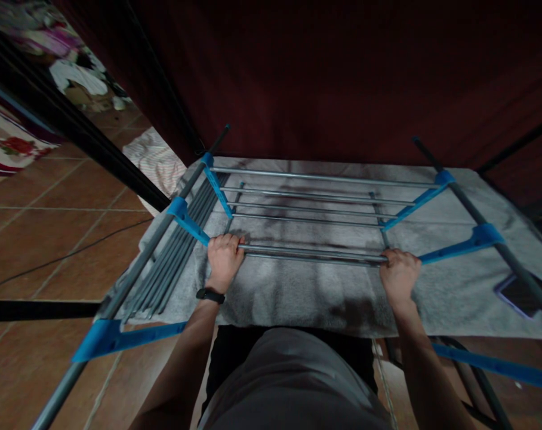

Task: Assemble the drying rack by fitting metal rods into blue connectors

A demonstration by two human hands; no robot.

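Grey rods [313, 252] gripped near ends by left hand [225, 258] and right hand [400, 276]; blue brackets [454, 248] best kept level.

Poles [468, 206] either side, crossbars [325, 178] ahead, gaps between crossbars

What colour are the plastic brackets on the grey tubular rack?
The brackets are blue, best seen in the head view.

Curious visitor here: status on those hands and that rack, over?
Left hand and right hand gripping near crossbars, opposite ends. Blue-and-grey rack over grey cloth. Rods left, phone right; neither blocking the hands.
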